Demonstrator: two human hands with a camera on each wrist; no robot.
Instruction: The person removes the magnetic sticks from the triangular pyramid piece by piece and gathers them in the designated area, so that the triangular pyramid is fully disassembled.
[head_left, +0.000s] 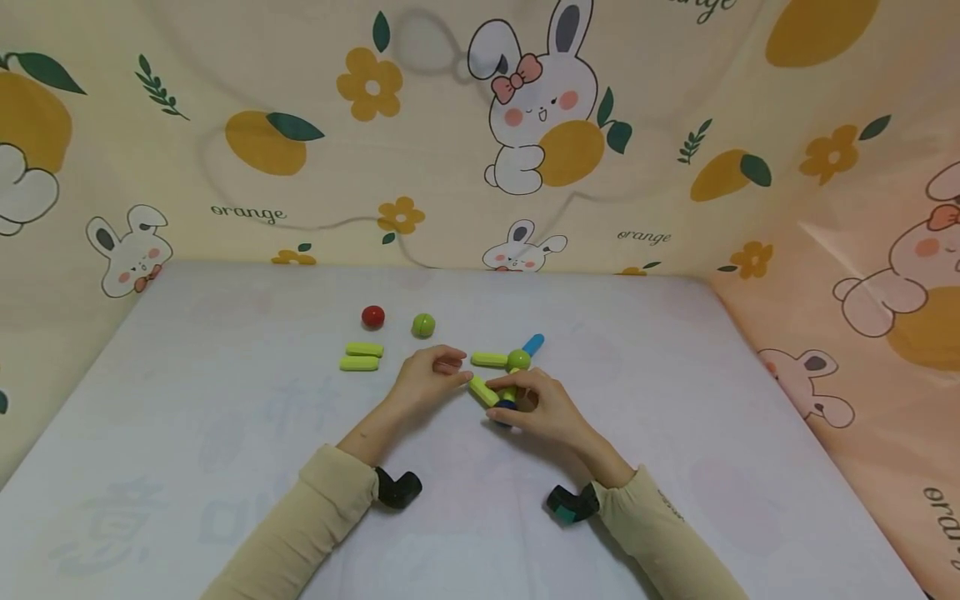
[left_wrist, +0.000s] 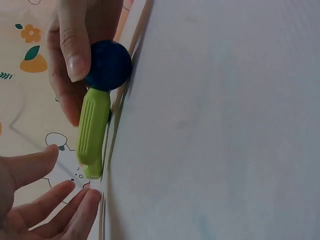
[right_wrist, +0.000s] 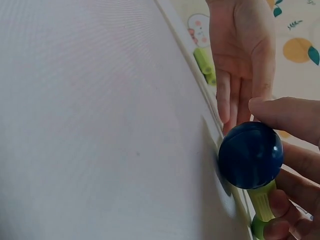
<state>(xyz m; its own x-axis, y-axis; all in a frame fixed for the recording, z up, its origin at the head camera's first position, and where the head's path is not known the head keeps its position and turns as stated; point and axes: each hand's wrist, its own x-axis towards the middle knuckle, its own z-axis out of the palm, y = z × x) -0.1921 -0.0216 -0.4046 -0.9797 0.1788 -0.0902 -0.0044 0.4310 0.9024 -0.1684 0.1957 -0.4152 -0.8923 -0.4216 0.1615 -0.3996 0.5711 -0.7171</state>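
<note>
A joined toy figure of balls and rods lies on the table in the head view. Its dark blue ball (head_left: 506,406) bears a lime-green rod (head_left: 483,392), and another green rod leads to a green ball (head_left: 518,360) with a green rod (head_left: 489,359) and a blue rod (head_left: 533,344). My right hand (head_left: 547,406) grips the figure at the blue ball, thumb against the ball and fingers by the linking rod (right_wrist: 261,202). Close to the free end of the green rod, my left hand (head_left: 429,379) has its fingers spread, holding nothing. In the left wrist view a small gap separates them.
Left of the hands, two loose lime-green rods (head_left: 360,363) lie side by side. Behind them are a red ball (head_left: 372,317) and a loose green ball (head_left: 423,325). A patterned cloth (head_left: 442,167) hangs along the back of the white table (head_left: 247,500).
</note>
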